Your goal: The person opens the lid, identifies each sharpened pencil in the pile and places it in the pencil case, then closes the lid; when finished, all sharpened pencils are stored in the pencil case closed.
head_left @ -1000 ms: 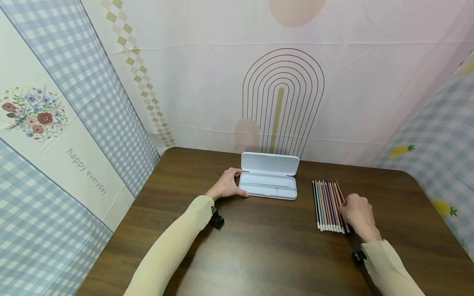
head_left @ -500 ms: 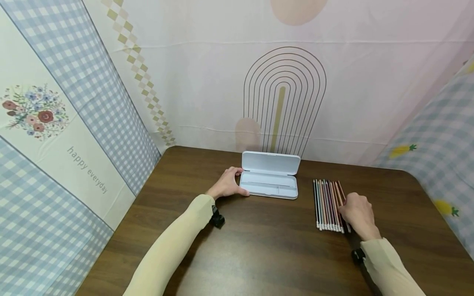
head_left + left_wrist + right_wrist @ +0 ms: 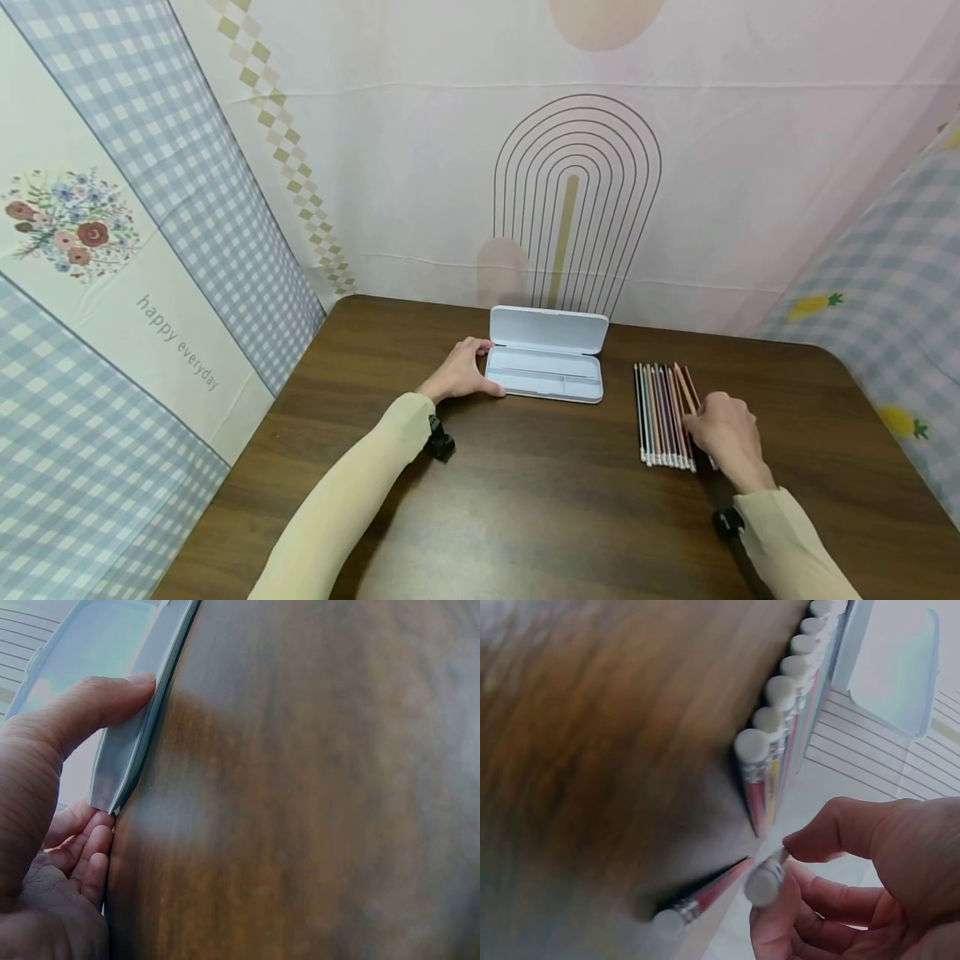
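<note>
At the far left a checked blue-and-white cloth panel [image 3: 187, 208] with a flower print and the words "happy everyday" hangs beside the dark wooden desk [image 3: 540, 500]. The left hand [image 3: 459, 377] lies on the desk at the left end of an open white pencil case [image 3: 545, 375]; in the left wrist view its thumb [image 3: 90, 705] presses along the case's rim [image 3: 142, 720] while the other fingers curl under the corner near the wood, so this hand is grasping the case's edge. The case sits toward the back middle of the desk, its lid [image 3: 548, 330] standing upright behind the shallow tray. Behind it a pale pink backdrop [image 3: 675, 167] shows a printed arch of thin lines. To the right of the case, well apart from it, a row of coloured pencils [image 3: 660, 412] lies side by side on the desk, white eraser ends toward the person and tips pointing away. The right hand [image 3: 723, 433] rests at the right edge of that row, and in the right wrist view its thumb and fingers [image 3: 832, 832] pinch one pencil [image 3: 765, 881] near the eraser end, lifted slightly off the others. Another pencil [image 3: 697, 900] lies askew on the desk just beside it, apart from the neat row. Both forearms wear cream sleeves [image 3: 337, 508]. At the far right a checked cloth [image 3: 892, 292] with small pineapple prints closes off the scene.
</note>
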Action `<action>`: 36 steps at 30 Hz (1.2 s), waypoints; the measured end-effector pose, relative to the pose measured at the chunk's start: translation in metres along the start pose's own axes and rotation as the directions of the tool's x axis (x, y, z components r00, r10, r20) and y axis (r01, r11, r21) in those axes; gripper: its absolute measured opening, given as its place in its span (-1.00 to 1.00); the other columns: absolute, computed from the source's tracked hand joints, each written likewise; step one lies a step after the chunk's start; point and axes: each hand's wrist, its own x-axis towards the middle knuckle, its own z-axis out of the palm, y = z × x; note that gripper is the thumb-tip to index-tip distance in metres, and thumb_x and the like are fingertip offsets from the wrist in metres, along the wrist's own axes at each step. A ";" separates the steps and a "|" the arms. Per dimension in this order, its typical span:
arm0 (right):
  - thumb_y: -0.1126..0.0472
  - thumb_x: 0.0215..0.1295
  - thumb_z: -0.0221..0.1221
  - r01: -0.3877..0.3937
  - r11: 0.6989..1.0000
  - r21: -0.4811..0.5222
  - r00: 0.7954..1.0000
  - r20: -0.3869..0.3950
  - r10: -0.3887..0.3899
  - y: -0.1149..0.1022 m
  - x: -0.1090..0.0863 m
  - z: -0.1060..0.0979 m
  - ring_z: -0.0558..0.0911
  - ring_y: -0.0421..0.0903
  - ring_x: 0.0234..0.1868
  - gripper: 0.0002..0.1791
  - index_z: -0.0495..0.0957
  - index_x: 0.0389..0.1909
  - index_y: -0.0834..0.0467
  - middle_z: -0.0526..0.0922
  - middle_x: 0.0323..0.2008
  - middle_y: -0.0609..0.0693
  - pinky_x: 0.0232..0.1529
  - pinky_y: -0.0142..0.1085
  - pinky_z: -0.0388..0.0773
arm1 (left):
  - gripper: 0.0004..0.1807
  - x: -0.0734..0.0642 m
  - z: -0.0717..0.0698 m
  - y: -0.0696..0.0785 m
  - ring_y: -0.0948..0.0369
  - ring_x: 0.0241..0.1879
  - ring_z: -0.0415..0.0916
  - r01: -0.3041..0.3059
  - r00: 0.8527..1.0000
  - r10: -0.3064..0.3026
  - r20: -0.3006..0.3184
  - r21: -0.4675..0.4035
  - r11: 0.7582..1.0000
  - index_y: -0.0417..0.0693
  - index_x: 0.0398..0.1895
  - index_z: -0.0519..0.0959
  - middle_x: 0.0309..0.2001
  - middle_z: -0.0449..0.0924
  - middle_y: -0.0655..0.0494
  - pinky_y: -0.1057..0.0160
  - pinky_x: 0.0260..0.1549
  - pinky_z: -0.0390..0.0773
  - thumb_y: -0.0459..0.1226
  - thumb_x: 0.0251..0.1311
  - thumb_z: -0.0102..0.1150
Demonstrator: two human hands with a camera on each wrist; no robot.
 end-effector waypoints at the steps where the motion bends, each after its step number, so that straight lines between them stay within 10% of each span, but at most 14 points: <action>1: 0.18 0.44 0.21 0.002 1.000 0.006 1.000 -0.005 -0.002 -0.001 -0.001 -0.001 0.42 -0.05 -0.56 -0.52 0.36 -0.73 0.06 0.34 -0.67 -0.08 -0.50 -0.21 0.32 | 0.07 0.000 0.000 0.000 -0.06 0.44 0.39 0.000 1.000 0.000 0.000 -0.002 1.000 -0.19 0.53 0.44 0.41 0.50 -0.19 -0.06 0.54 0.42 -0.05 -0.07 0.75; 19: 0.33 0.55 0.04 0.241 0.967 0.085 0.970 -0.044 -0.238 -0.020 -0.006 0.003 0.52 0.00 -0.35 -0.75 0.57 -0.04 0.46 0.59 -0.27 0.24 -0.42 -0.25 0.43 | 0.07 -0.002 0.000 0.002 -0.06 0.42 0.39 -0.004 1.000 0.004 -0.010 0.004 1.000 -0.20 0.52 0.44 0.39 0.50 -0.19 -0.07 0.53 0.42 -0.03 -0.07 0.75; 36: 0.45 0.46 0.20 0.482 0.872 0.086 0.869 -0.171 -0.464 -0.050 -0.001 0.018 0.50 -0.07 -0.32 -0.91 0.68 -0.17 0.34 0.66 -0.31 0.14 -0.29 -0.30 0.43 | 0.07 -0.001 0.000 0.000 -0.06 0.45 0.37 0.007 1.000 -0.007 0.002 0.001 1.000 -0.16 0.54 0.43 0.42 0.49 -0.18 -0.07 0.55 0.41 -0.04 -0.06 0.75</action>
